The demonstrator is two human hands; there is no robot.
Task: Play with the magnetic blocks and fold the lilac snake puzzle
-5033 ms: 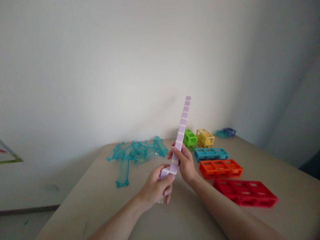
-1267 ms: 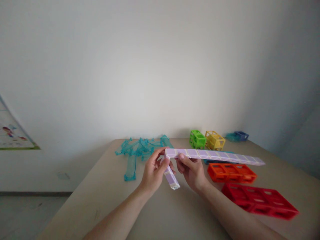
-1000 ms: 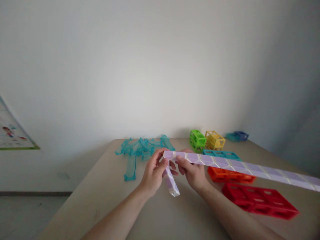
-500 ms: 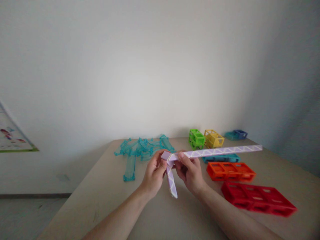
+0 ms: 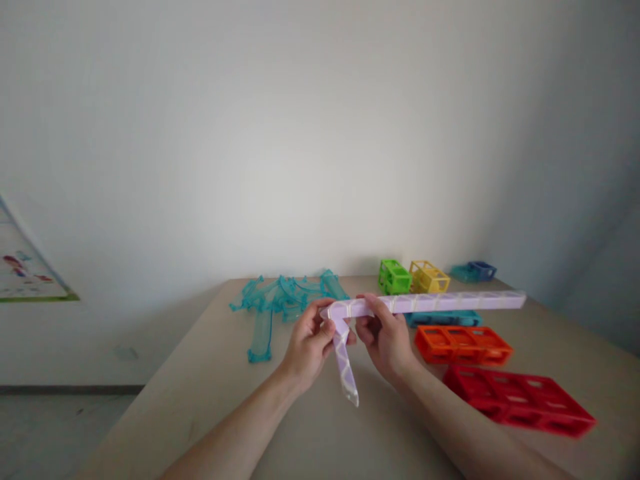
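A lilac-and-white twisty snake puzzle (image 5: 450, 302) is held up above the table between both hands. Its long straight stretch points to the right, and a shorter leg hangs down from the bend. My left hand (image 5: 311, 340) pinches the bend at the left end, thumb in front. Around the long stretch, close to the bend, the fingers of my right hand (image 5: 387, 333) are closed. Some fingertips are hidden behind the puzzle.
Translucent teal track-like pieces (image 5: 261, 333) lie at the table's back left. Frame blocks stand to the right: green (image 5: 395, 277), yellow (image 5: 429, 277), teal (image 5: 445, 319), orange (image 5: 463, 345), red (image 5: 520, 400) and dark blue (image 5: 483, 270). A wall rises behind the table (image 5: 200, 400).
The long stretch of the snake puzzle has turned about its length, so a different face shows. My right hand has rolled with it; the left hand keeps hold of the bend.
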